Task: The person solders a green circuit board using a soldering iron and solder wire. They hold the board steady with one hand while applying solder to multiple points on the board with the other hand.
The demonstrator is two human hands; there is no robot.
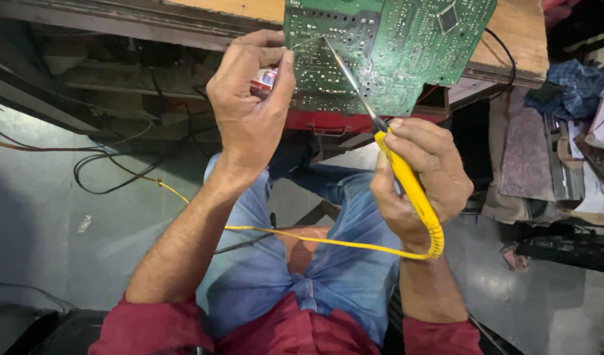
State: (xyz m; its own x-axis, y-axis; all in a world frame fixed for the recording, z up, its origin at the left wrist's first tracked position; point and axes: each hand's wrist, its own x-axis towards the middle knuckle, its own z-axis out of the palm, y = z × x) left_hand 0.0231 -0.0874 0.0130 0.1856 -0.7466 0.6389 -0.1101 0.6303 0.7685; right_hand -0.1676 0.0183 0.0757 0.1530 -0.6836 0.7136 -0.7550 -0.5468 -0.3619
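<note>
While the green circuit board (pixel 387 46) is propped at the edge of the wooden desk (pixel 512 33) with its soldered underside turned toward the camera, its joints are laid open to be worked on from below. Part of the board overhangs the desk edge, so that both hands can be brought up to it freely.

A yellow-handled soldering iron (pixel 407 184) is held in the right hand (pixel 420 184), the fingers closed around the handle much as a pen is gripped; such a hold seems chosen for fine control of the tip. The long metal shaft is slanted up and to the left, and its tip is set against the board near the upper left area. The yellow cord (pixel 315 236) is left to trail below the board, across the lap in blue jeans (pixel 302 276).

The left hand (pixel 249 105) is closed at the board's left edge, and a thin solder wire (pixel 305 43) is pinched between thumb and fingers and fed toward the iron's tip. A small red and white object (pixel 264 80) is partly hidden in the same hand; its kind cannot be told.
</note>
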